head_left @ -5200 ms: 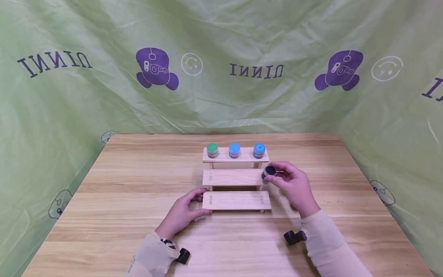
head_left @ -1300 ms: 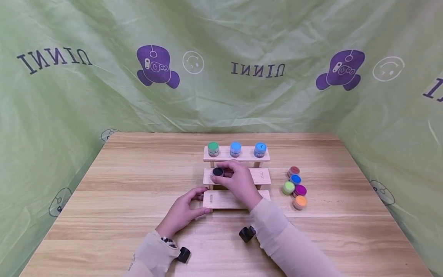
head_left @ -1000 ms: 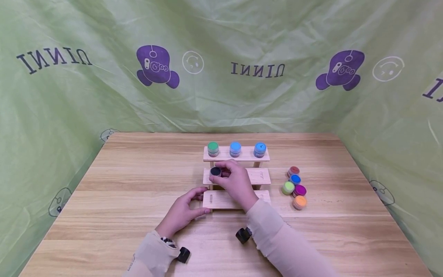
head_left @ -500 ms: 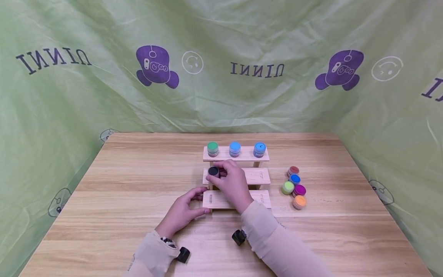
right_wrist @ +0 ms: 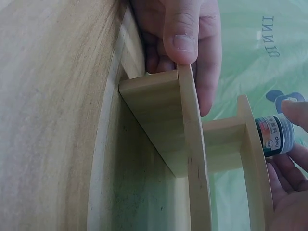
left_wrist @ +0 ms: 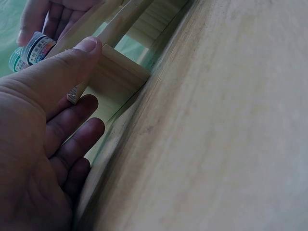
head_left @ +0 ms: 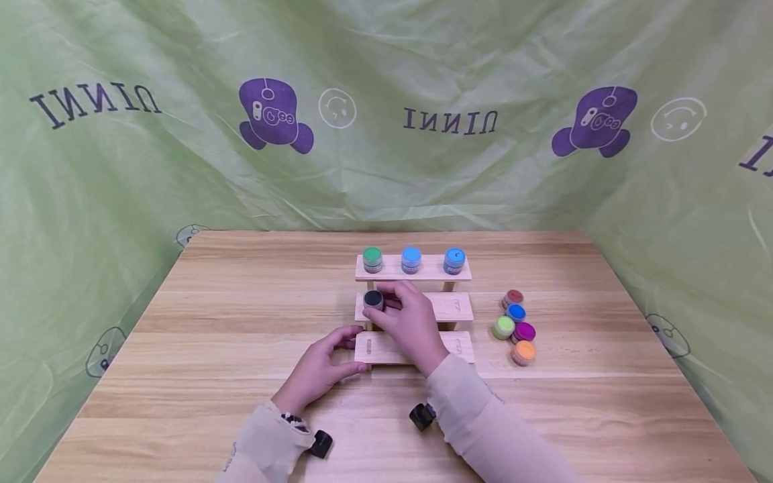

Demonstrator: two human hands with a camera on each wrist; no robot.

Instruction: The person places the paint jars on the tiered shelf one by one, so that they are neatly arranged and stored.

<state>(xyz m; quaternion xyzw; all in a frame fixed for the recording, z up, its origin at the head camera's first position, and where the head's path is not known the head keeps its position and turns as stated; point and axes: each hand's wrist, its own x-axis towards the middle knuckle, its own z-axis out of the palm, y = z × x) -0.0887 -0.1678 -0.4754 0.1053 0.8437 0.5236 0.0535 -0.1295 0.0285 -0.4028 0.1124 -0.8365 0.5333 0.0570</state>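
Observation:
In the head view a three-tier wooden display stand (head_left: 447,306) stands mid-table. My right hand (head_left: 413,325) pinches a small black-lidded paint jar (head_left: 373,299) at the left end of the middle tier. The right wrist view shows that jar (right_wrist: 274,134) upright against the tier's surface, with thumb and fingers round it. My left hand (head_left: 317,369) holds the left end of the lowest tier, thumb on top and fingers beneath. On the top tier sit a green paint jar (head_left: 372,259), a light blue one (head_left: 411,260) and a blue one (head_left: 454,261).
Right of the stand several paint jars cluster on the wooden table (head_left: 211,302): brownish red (head_left: 512,299), dark blue (head_left: 516,312), light green (head_left: 503,327), purple (head_left: 523,333) and orange (head_left: 523,352). A green printed cloth (head_left: 374,181) hangs behind and at both sides.
My right hand has carried the black jar leftward from the stand's right side to the middle tier's left end, and now barely moves. My left hand keeps its hold.

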